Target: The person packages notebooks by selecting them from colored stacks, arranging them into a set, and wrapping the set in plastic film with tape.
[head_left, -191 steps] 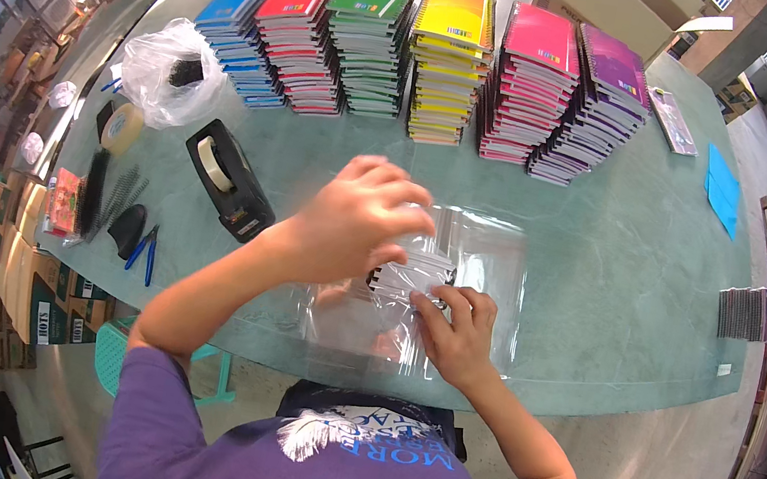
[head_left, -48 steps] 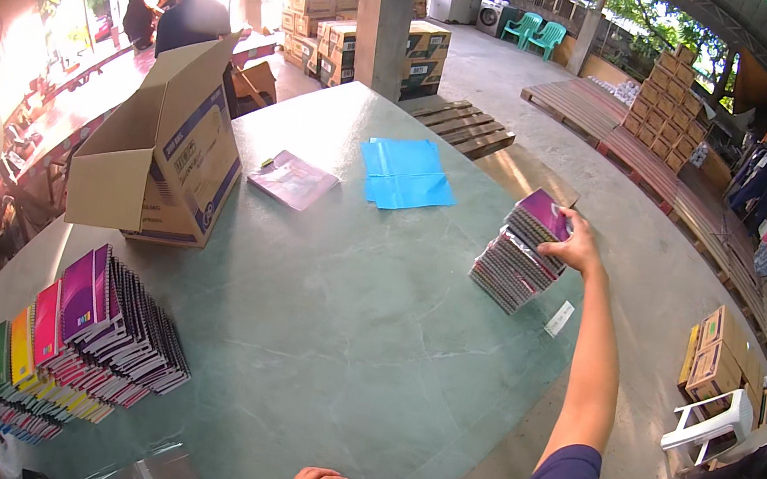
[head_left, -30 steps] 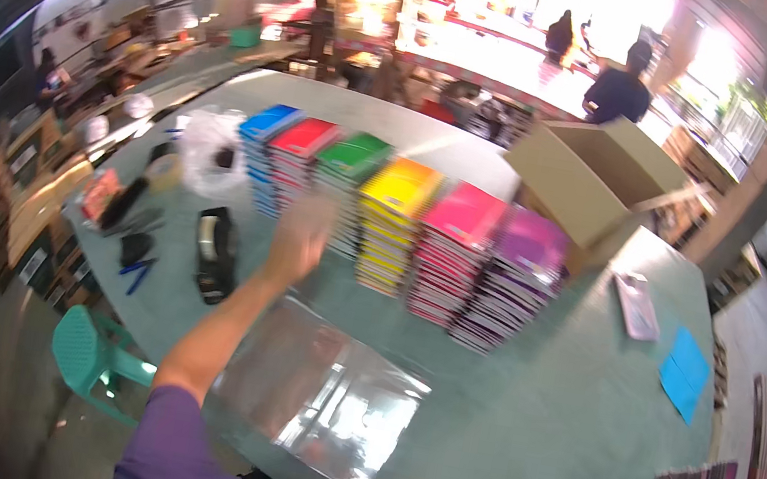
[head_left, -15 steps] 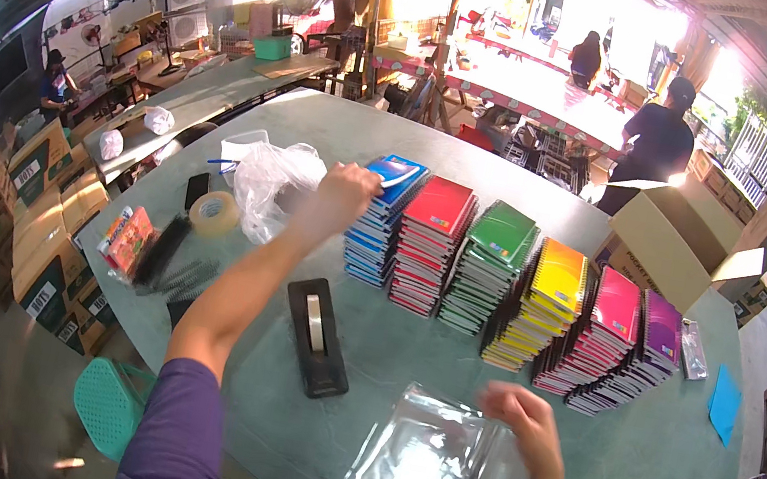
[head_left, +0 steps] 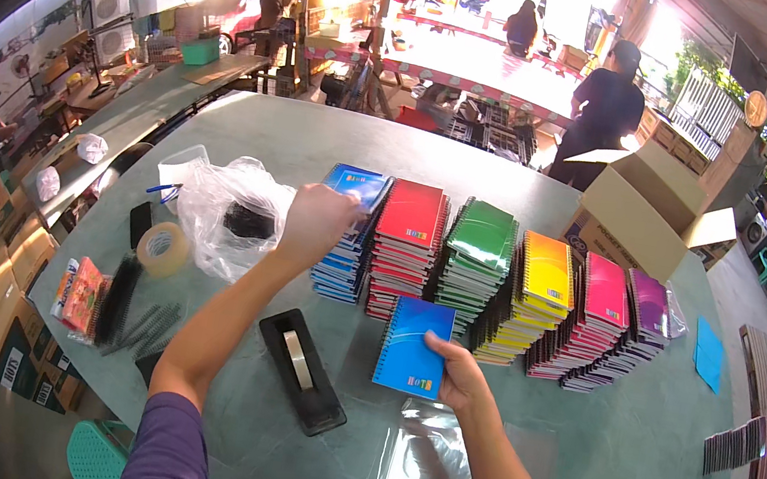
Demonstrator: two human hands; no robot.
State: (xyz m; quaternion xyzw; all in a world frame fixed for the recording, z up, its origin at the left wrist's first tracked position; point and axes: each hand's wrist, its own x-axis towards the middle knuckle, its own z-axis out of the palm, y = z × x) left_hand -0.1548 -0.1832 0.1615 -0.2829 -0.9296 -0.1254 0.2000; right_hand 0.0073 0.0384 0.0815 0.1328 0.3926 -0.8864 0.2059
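Head view: the right hand is closed on a blue notebook, with its thumb on the front cover. The notebook is in front of the red stack and the green stack, and covers a bit of each. The left hand is at the blue stack, fingers bent; I cannot tell if they pinch anything.

Just below the notebook lies shiny clear plastic on the green desk. A black tape dispenser sits to its left, under the left arm, and a small strip of desk shows between dispenser and notebook. The stacks make a close row, running on to yellow, pink and purple. The big open room is on the right, from the plastic to a dark pile at the curved desk edge. The left side is tight, with a plastic bag, a tape roll and black coils near that edge.

The fingers of the right hand are hidden behind the notebook. The left fingertips are hard to see. Glare hides part of the plastic, and a green stool is cut off below.
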